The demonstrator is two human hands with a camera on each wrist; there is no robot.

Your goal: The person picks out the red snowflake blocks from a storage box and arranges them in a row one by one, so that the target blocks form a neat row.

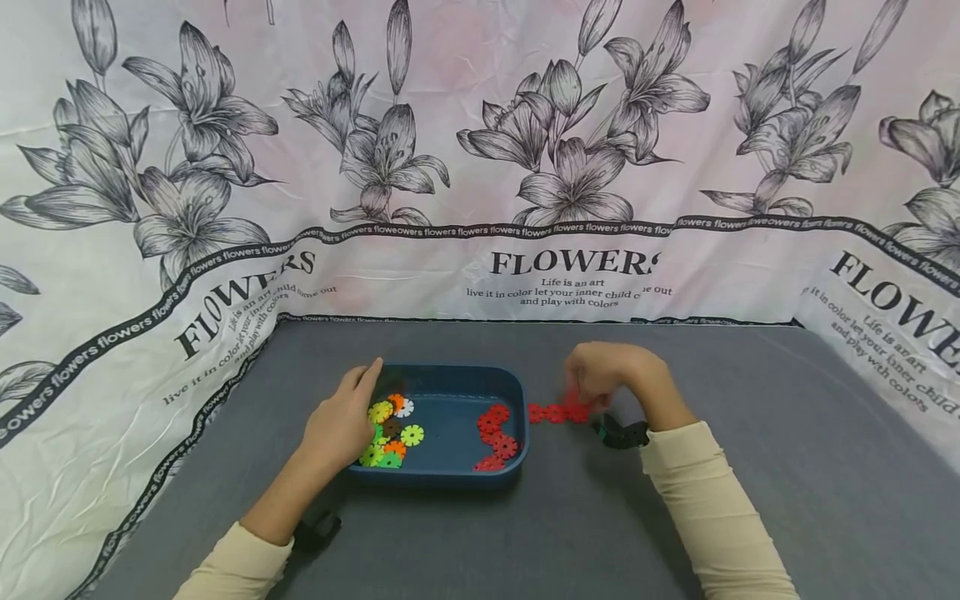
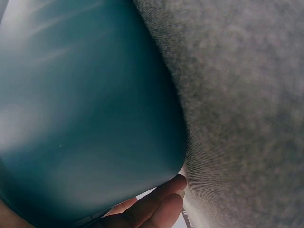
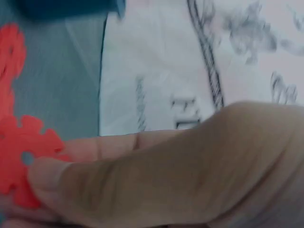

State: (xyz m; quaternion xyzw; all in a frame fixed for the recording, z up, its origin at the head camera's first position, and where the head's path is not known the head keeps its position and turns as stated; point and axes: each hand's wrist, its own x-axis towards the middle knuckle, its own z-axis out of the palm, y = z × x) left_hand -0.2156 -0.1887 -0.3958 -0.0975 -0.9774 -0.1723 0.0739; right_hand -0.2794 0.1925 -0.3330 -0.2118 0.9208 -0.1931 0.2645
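A dark blue tray (image 1: 450, 479) sits on the grey table. My left hand (image 1: 341, 421) holds its left side; in the left wrist view, fingers (image 2: 164, 206) bend against the tray's outer wall (image 2: 95, 114). To the right of the tray, my right hand (image 1: 611, 371) pinches a red notched disc (image 3: 28, 147) between thumb and fingers. That disc is blurred in the head view. Below this hand, a short row of linked red discs (image 1: 555, 413) lies on the table; whether the held disc joins it, I cannot tell.
Red discs (image 1: 491, 425) lie along the tray's right end. Yellow, green, orange, brown and white discs (image 1: 390, 429) gather at its left end. A flower-printed cloth (image 1: 570, 283) hangs behind and beside the grey tabletop (image 1: 465, 542). Dark bands (image 1: 622, 433) sit at the wrists.
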